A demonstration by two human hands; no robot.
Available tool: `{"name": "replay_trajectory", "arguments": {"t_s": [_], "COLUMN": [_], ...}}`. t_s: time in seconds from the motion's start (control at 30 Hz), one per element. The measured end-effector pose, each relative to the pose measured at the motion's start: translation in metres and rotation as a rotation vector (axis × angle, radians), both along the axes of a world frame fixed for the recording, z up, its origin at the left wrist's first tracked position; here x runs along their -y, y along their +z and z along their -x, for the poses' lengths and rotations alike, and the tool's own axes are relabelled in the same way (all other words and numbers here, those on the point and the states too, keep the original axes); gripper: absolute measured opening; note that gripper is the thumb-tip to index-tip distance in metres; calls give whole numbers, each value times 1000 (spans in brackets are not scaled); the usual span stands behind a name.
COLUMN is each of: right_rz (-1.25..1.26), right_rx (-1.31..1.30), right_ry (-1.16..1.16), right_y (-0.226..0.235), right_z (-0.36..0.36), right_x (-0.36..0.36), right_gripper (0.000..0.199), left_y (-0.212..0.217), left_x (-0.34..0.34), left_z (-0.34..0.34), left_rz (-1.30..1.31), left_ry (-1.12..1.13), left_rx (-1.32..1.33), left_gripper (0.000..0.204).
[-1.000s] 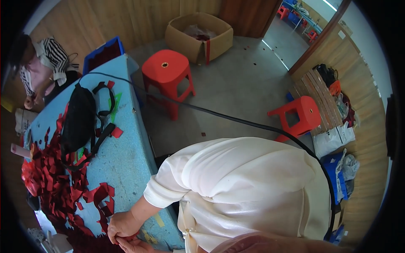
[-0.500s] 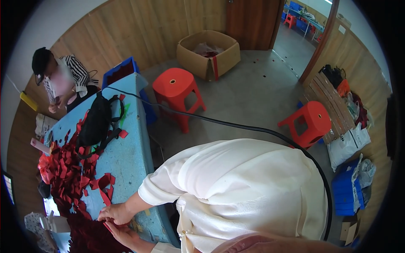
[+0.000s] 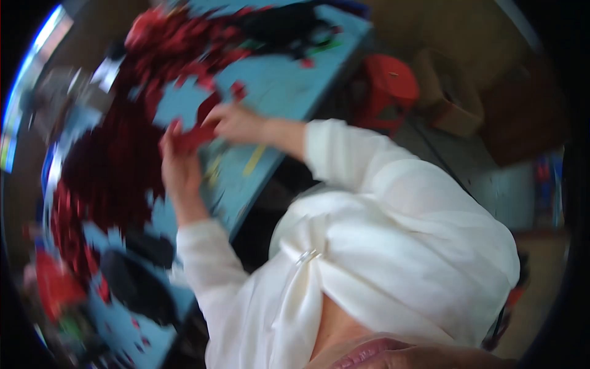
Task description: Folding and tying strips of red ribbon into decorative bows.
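Everything is smeared by motion. Above the blue table (image 3: 276, 101), both hands are raised close together with a strip of red fabric (image 3: 195, 139) between them. My left hand (image 3: 182, 172) grips the strip's left end between thumb and fingers. The fingers of my right hand (image 3: 236, 123) are closed on its other end, where a darker red piece (image 3: 209, 107) sticks up. Left of my hands lies a large heap of dark red fabric pieces (image 3: 110, 163). Farther back is a looser, brighter heap of red pieces (image 3: 184, 46).
A black bag (image 3: 286, 26) lies at the table's far end. Nearer, a long dark object (image 3: 135, 286) rests by the left front edge, with a red bag (image 3: 56, 286) beyond it. A red stool (image 3: 388, 86) and a cardboard box (image 3: 452, 101) stand right of the table.
My view has swung left, bringing more of the table and heaps into sight. My hands, earlier low over the dark heap, are now lifted with the red strip held between them.
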State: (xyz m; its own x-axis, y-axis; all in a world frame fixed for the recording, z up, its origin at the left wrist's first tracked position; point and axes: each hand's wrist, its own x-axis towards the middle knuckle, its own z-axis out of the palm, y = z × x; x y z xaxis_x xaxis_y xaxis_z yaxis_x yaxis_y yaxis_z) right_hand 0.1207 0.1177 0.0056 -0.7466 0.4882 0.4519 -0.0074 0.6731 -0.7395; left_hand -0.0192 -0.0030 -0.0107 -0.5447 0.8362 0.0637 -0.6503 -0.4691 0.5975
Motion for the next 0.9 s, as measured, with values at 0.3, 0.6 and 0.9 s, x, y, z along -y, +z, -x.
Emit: {"name": "replay_trajectory", "arguments": {"t_s": [0.3,0.6,0.9], "right_rz": [119,-84,-41], "right_rx": [243,257,359], "right_ry": [-6,-67,-141], "right_y": [26,11,19], "right_z": [-17,-21,-49], "right_x": [-25,-91,-159], "right_gripper": [29,22,20], "left_y": [10,4,-5], "left_x": [25,26,17], "left_z": [11,19,25], "left_rz": [91,133,104], "left_ry": [227,316,317], "left_rx": [3,89,209], "left_gripper": [29,29,19]}}
